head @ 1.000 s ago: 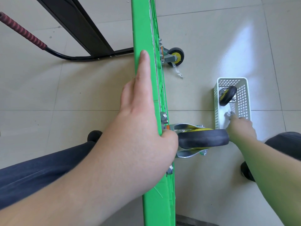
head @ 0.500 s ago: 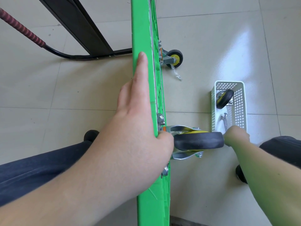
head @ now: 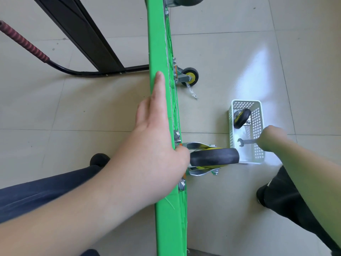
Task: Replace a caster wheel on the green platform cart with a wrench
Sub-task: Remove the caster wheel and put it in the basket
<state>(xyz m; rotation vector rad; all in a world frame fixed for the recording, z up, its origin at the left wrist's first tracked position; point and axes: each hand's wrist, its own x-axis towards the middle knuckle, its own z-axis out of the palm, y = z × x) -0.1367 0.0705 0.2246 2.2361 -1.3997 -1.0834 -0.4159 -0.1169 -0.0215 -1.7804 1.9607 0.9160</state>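
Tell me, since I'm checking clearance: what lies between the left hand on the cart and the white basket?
In the head view, the mounted caster wheel lies between the left hand and the basket.

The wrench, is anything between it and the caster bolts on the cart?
Partly. The right hand holds the wrench above the white basket. The near caster's black wheel sits between it and the nuts on the green cart, so approach around the wheel.
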